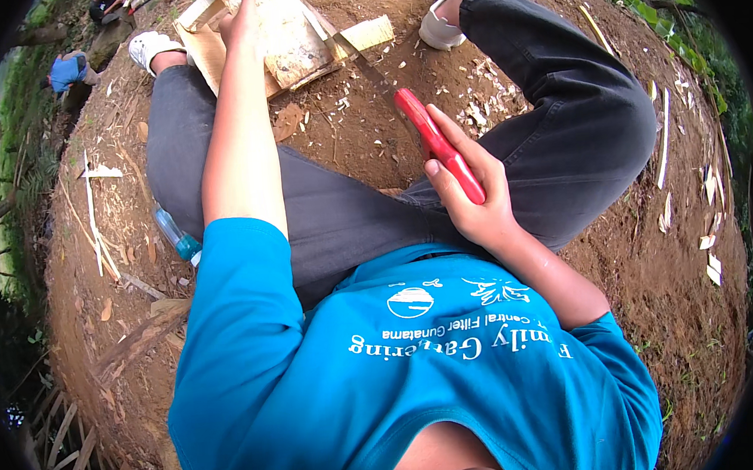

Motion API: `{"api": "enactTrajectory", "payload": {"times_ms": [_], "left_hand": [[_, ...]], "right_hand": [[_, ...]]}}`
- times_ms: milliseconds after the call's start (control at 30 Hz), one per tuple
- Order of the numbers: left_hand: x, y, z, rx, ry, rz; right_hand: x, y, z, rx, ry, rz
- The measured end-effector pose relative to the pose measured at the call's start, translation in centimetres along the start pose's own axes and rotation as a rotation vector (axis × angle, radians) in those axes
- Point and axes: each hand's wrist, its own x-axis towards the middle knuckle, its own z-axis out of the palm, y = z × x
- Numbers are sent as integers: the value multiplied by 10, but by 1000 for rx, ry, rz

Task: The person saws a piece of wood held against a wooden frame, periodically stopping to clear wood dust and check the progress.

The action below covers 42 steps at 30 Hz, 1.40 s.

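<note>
My right hand is closed round the red handle of a handsaw. Its long dark blade runs up and left to the edge of some pale wooden boards on the ground between my feet. The blade seems to touch the wood beside a narrow strip that sticks out to the right. At the boards' upper left, my left hand grips the wood; its fingers are partly hidden. The boards' far end lies beyond the top of the picture.
My bent legs, in dark trousers, flank the boards and saw. Wood shavings and thin sticks are scattered over brown soil. Beside my left thigh lies a clear blue bottle. A person in blue is far off at upper left.
</note>
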Motion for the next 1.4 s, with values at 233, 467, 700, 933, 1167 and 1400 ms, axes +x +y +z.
{"api": "enactTrajectory", "payload": {"times_ms": [233,467,700,933,1167,1400], "left_hand": [[-54,27,31,88,-3,257],[-19,-8,-1,50,82,524],[10,-3,-17,265,359,498],[10,-3,-5,322,392,463],[13,-5,-9,340,409,496],[-13,3,11,330,489,425]], "right_hand": [[22,-26,-7,117,46,116],[70,-24,9,21,-73,-52],[84,-18,28,-150,38,-104],[51,-40,3,-158,-39,-9],[51,-30,0,-182,-28,-108],[130,18,39,119,-11,-98]]}}
